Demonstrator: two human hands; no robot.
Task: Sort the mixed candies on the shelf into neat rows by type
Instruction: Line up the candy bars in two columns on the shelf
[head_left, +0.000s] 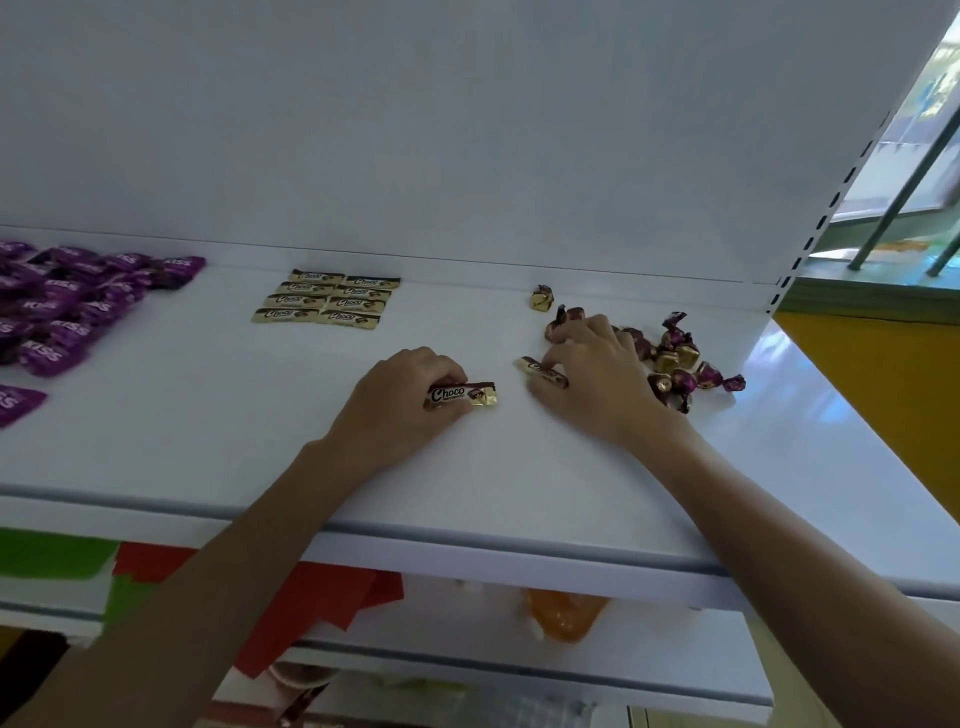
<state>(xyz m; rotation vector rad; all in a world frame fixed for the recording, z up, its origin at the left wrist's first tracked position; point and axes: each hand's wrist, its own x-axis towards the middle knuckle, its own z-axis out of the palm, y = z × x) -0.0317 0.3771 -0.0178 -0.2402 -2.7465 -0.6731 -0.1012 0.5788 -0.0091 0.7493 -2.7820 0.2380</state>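
Left hand (400, 402) pinching Choco bar (461, 396); right hand (597, 382) pinching second bar (537, 369)

You're in shot as hands and forearms only. Left hand (410, 400) and right hand (597, 384) are bare. Left forearm (249, 561) is bare from the wrist to the bottom-left corner of the frame. Right forearm (779, 519) is bare from the wrist to the bottom-right edge. Both forearms are slim, with narrow wrists. Fingers (574, 328) are slender; nails too small to make out. Upper arms are out of frame, so I can't tell about sleeves.
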